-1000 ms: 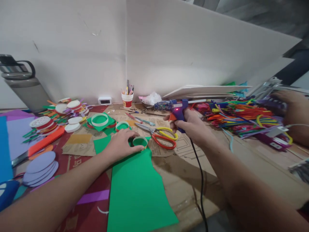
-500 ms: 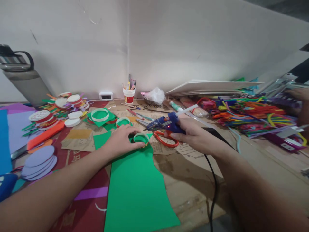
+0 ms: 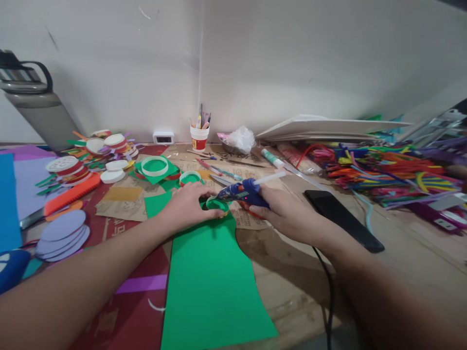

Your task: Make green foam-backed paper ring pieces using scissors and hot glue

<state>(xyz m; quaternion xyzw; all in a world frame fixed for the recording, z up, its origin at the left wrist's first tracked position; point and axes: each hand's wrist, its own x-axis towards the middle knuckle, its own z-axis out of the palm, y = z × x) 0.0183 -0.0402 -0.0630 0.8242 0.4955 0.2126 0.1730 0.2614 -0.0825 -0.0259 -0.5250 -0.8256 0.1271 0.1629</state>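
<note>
My left hand [image 3: 188, 205] pinches a small ring [image 3: 226, 211], which looks cut from a paper cup, between thumb and fingers. It holds the ring down on a long green sheet [image 3: 215, 277]. In my right hand [image 3: 284, 212] is a blue hot glue gun [image 3: 241, 191], with a pale glue stick [image 3: 270, 178] jutting from its back. Its nozzle tip sits at the ring, reaching the rim or just inside; the exact contact is too small to tell. Behind the glue gun lie scissors [image 3: 221, 181], whose red handles are largely covered.
Two more rings on green pieces [image 3: 155, 166] [image 3: 190, 178] lie beyond my left hand. An orange-handled cutter [image 3: 73, 194] and purple discs [image 3: 62, 225] are at left. A black phone [image 3: 343, 219], the gun's cord [image 3: 330, 291] and colourful pipe cleaners [image 3: 394, 172] are at right.
The glue gun has come left and down, its nozzle now at the ring. My left hand keeps hold of the ring. The view has shifted slightly, and the phone is now uncovered.
</note>
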